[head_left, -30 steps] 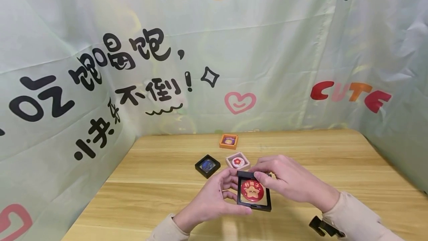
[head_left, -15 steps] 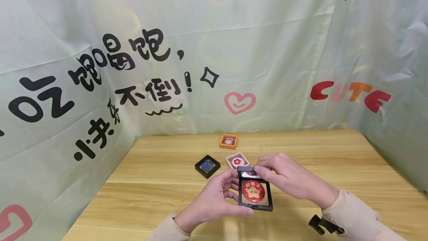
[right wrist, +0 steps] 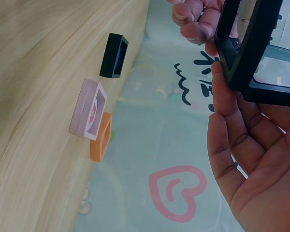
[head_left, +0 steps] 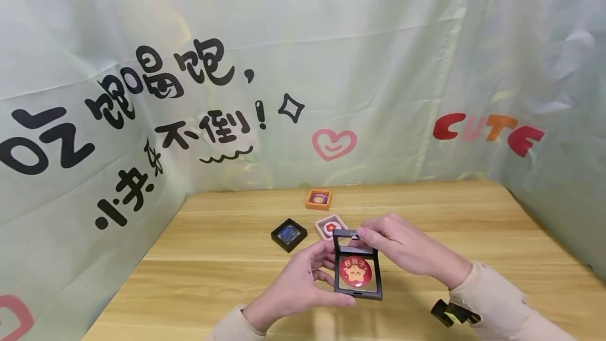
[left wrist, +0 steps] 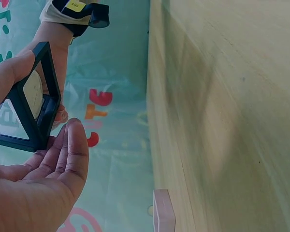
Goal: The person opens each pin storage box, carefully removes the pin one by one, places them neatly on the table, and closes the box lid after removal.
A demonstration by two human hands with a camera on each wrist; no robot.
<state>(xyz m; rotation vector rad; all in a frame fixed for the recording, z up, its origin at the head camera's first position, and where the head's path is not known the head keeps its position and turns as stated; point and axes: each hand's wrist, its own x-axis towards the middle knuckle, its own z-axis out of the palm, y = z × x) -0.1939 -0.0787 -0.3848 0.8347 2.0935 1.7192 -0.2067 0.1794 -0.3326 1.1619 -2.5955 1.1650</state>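
A black square display case (head_left: 380, 280) with clear film windows is held up over the table in the head view, its hinged lid (head_left: 339, 241) tilted up from the far side. On the lower window sits a round red badge (head_left: 355, 272) with a yellow star. My left hand (head_left: 300, 280) grips the lower half from the left, thumb along the near edge, fingers behind. With thumb and fingers my right hand (head_left: 402, 246) pinches the lid's upper right edge. The left wrist view shows the case's black frame (left wrist: 50, 72) from the side, raised well off the tabletop.
Behind the hands, on the wooden table (head_left: 213, 278), lie a black case (head_left: 289, 234) with a blue badge, a pink case (head_left: 322, 222) with a flower badge and an orange case (head_left: 319, 200). Printed curtains (head_left: 379, 67) enclose the table's back and sides.
The case's lid has swung upward, from nearly flat to steeply raised, with the right hand pinching its edge. The left hand keeps its grip. The head view has turned slightly right.
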